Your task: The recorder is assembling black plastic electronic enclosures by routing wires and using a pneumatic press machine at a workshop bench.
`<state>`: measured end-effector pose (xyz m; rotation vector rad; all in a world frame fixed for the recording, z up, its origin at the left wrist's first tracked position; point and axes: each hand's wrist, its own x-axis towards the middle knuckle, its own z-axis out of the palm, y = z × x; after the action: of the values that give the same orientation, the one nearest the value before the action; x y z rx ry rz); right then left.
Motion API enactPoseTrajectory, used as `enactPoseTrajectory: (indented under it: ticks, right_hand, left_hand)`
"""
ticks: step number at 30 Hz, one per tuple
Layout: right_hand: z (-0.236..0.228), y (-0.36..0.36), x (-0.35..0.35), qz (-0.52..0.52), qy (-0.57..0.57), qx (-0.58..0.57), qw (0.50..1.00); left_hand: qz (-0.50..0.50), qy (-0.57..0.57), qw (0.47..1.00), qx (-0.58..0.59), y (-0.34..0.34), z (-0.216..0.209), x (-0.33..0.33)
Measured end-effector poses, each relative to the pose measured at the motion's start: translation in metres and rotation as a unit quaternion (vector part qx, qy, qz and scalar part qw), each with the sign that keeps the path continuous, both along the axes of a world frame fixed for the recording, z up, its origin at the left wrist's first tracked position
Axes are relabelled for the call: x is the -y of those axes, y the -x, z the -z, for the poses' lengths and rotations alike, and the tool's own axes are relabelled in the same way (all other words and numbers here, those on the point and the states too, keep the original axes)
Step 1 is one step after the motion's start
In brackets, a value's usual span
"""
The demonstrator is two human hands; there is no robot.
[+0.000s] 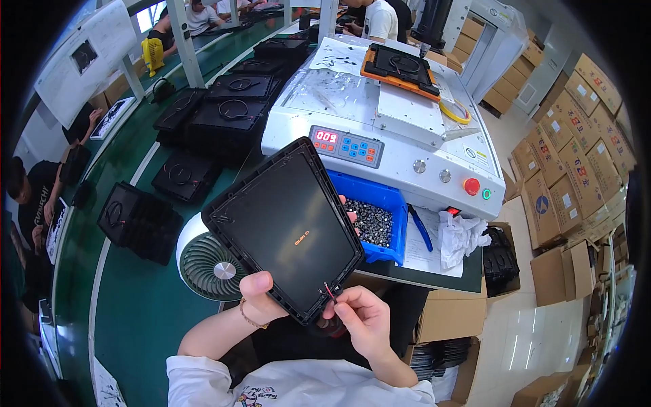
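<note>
My left hand (pixel 263 298) grips a black rectangular plastic housing (pixel 291 230) from beneath. Its thumb lies on the near edge, and some fingertips show past the right edge. The housing is tilted, its smooth dark face turned up and its raised rim around it. At the lower corner my right hand (pixel 365 317) pinches a thin red and black wire (pixel 329 292) between thumb and index finger. The wire comes out near that corner of the housing; its other end is hidden by the fingers.
Behind the housing stands a white machine with a control panel (pixel 346 146) and a red stop button (pixel 471 186). A blue bin (pixel 400 237) holds small metal parts, beside blue-handled pliers (pixel 420 229). A round fan (pixel 203 271) and stacked black housings (pixel 135 220) occupy the green bench.
</note>
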<state>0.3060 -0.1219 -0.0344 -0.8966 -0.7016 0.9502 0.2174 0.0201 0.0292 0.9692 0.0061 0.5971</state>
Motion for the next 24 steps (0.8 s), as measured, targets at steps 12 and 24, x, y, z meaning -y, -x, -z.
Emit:
enactPoseTrajectory:
  ticks: [12, 24]
  right_hand:
    - [0.017, 0.006, -0.001, 0.040, 0.030, -0.074, 0.996]
    - [0.019, 0.007, -0.003, -0.034, 0.013, -0.198, 0.980]
  left_hand:
    - [0.003, 0.086, 0.996, -0.003, -0.003, 0.013, 0.007]
    - [-0.006, 0.069, 0.998, -0.009, -0.003, 0.004, 0.010]
